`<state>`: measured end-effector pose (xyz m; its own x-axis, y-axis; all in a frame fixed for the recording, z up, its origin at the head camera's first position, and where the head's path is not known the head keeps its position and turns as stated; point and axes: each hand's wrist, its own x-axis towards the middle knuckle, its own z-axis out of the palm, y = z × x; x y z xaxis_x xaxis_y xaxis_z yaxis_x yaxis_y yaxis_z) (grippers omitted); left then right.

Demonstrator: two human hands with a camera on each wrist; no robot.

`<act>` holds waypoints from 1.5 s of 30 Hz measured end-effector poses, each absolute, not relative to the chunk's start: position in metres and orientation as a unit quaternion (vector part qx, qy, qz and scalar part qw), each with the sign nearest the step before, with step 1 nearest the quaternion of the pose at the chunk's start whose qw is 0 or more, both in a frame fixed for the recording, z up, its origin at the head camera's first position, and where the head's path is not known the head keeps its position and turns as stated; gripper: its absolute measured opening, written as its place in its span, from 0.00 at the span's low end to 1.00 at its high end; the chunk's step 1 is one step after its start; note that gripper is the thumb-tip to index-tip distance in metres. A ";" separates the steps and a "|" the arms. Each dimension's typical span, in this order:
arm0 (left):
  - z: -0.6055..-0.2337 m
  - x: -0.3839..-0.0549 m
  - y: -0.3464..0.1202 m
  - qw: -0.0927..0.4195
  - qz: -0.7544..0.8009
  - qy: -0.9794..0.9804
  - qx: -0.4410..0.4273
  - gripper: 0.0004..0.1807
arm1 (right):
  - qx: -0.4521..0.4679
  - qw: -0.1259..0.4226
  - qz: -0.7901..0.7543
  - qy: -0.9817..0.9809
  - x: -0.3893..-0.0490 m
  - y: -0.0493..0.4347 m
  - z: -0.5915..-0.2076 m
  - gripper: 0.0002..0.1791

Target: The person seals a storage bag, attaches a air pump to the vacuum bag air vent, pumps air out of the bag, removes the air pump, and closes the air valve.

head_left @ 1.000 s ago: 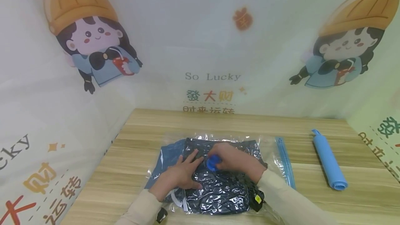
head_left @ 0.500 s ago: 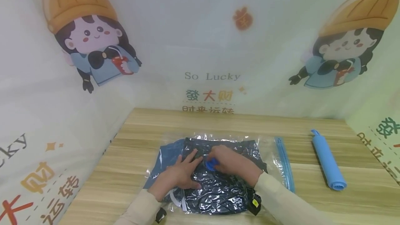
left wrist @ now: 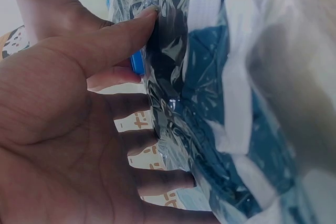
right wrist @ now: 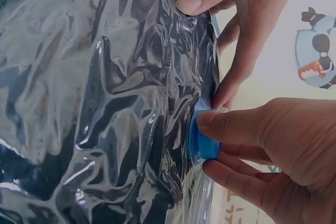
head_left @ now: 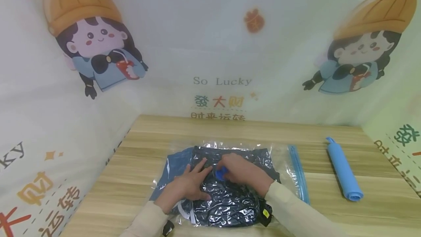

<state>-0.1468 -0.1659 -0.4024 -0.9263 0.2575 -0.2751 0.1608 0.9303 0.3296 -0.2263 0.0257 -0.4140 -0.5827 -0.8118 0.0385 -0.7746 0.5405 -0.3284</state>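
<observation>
A clear vacuum storage bag [head_left: 227, 207] lies flat on the wooden table, its film wrinkled over dark and blue folded clothes. My right hand [head_left: 245, 171] pinches the round blue valve cap [right wrist: 208, 139] near the bag's middle, thumb on one side and fingers on the other. My left hand [head_left: 190, 184] rests on the bag just left of the cap, fingers spread and straight. In the left wrist view, its fingertips meet the film beside the blue and white cloth [left wrist: 210, 77]. A blue zip strip [head_left: 298, 175] runs along the bag's right edge.
A blue rolled hand pump [head_left: 345, 171] lies on the wooden table [head_left: 315, 134] to the right of the bag. Printed cloth walls [head_left: 184, 39] enclose the table at the back and both sides.
My right hand keeps its pinch on the cap and has turned slightly, its wrist shifting a little left. The left hand stays spread on the bag.
</observation>
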 end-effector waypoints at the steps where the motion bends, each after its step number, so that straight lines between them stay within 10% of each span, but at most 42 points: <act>1: -0.403 -0.147 -0.166 0.158 0.153 0.970 0.108 0.51 | -0.454 0.059 -0.160 0.875 -0.226 0.026 -0.414 0.13; 45: -0.405 -0.149 -0.166 0.166 0.147 0.970 0.103 0.51 | -0.452 0.067 -0.186 0.870 -0.226 0.028 -0.417 0.21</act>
<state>-0.1492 -0.1657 -0.4048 -0.9238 0.2493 -0.2906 0.1516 0.9352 0.3201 -0.2262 0.0283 -0.4166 -0.5825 -0.8112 0.0512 -0.7612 0.5223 -0.3844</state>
